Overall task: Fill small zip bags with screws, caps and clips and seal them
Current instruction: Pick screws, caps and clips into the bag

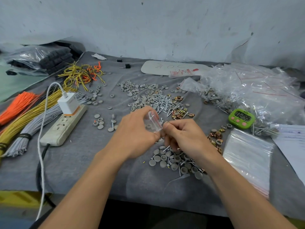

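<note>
L hand (137, 134): zip bag (152, 123), R hand (184, 136): clip (166, 122)

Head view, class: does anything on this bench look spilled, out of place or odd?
Yes: grey caps, screws and brass clips lie strewn loose across the grey cloth rather than in containers. A power strip with a charger plugged in sits beside the wire bundles.

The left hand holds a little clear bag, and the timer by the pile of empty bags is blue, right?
Not quite: the head view shows the timer is green, not blue. The left hand does hold a little clear bag, and the timer does sit by the pile of empty bags.
</note>
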A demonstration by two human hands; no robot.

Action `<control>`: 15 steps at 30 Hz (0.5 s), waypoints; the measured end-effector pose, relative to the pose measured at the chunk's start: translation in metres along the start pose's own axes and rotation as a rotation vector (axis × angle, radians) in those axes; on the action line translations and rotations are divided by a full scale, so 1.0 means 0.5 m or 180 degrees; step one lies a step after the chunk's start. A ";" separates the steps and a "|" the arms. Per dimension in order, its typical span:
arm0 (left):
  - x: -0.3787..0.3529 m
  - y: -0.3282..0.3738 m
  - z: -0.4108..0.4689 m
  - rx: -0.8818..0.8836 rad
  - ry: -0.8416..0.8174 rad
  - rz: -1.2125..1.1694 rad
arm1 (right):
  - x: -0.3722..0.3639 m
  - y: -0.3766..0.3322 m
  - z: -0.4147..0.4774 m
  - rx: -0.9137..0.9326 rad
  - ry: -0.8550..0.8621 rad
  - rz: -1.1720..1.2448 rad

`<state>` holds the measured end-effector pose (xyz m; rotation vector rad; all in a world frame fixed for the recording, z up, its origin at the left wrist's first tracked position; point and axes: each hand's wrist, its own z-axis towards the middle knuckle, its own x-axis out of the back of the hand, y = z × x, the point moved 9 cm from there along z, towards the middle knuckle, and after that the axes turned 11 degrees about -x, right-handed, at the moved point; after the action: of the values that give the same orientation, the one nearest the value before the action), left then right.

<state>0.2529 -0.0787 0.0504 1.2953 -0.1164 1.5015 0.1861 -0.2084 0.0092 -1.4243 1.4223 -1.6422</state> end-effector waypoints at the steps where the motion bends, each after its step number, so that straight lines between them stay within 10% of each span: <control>1: 0.000 0.007 0.002 -0.0042 0.0021 -0.0096 | -0.006 0.000 -0.002 -0.0024 -0.0126 0.0177; 10: -0.006 0.014 0.008 -0.0057 -0.0039 -0.0782 | -0.019 0.005 -0.013 -0.0160 -0.0648 0.0909; 15: -0.005 0.017 0.005 -0.0082 -0.0040 -0.0534 | 0.013 0.014 -0.007 -0.0096 0.0033 0.0875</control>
<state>0.2475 -0.0853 0.0539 1.2625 -0.0341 1.3450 0.1791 -0.2151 0.0055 -1.1766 1.5764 -1.4613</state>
